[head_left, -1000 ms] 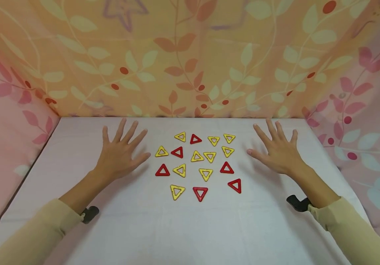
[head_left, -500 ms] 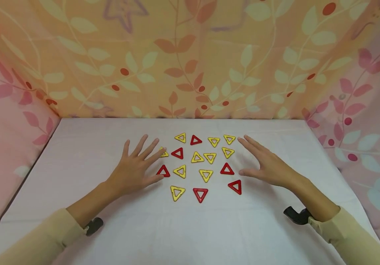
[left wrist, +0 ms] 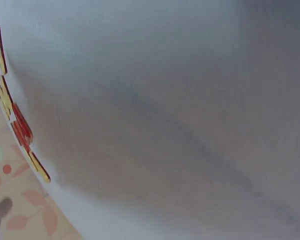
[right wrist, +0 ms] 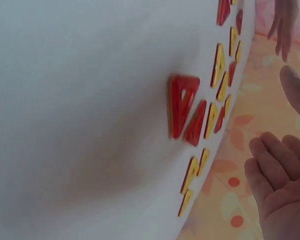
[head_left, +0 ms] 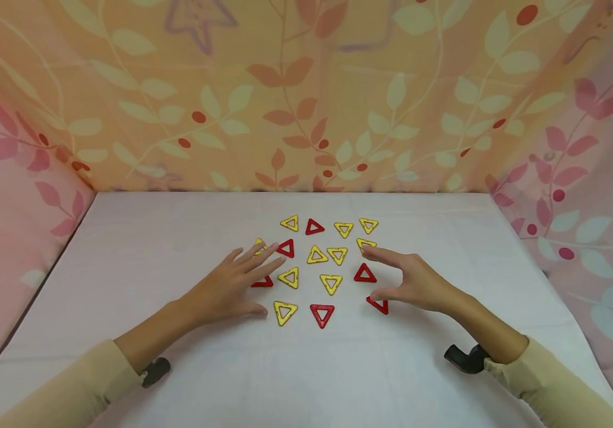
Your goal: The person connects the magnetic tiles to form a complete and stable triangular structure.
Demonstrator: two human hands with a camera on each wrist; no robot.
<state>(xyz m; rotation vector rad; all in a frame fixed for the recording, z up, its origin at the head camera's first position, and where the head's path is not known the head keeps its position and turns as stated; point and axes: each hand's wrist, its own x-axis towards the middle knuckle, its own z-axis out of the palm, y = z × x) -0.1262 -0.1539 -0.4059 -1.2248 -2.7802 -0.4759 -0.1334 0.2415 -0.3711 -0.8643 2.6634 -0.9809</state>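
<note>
Several flat red and yellow triangles with open centres lie loosely scattered on the white table. My left hand (head_left: 231,288) is over the left side of the group, fingers spread. It partly covers a red triangle (head_left: 262,284), and its thumb tip is beside a front yellow triangle (head_left: 278,312). On the right side, my right hand (head_left: 419,280) has thumb and fingers apart. Its fingertips overlap a yellow triangle (head_left: 361,244) and its thumb overlaps a red triangle (head_left: 377,307). Neither hand holds anything. The right wrist view shows the red triangle (right wrist: 176,112) flat on the cloth.
A white cloth covers the table (head_left: 306,380). Behind it hangs an orange leaf-patterned curtain (head_left: 370,89), with pink leaf-patterned curtains (head_left: 12,160) at both sides. A dark curved piece (head_left: 467,359) sticks out beneath the right wrist, with a similar one (head_left: 155,371) at the left.
Both hands have moved inward from the table's sides to over the triangles. The right hand's spread fingers have drawn together, thumb apart. The triangles stay where they were.
</note>
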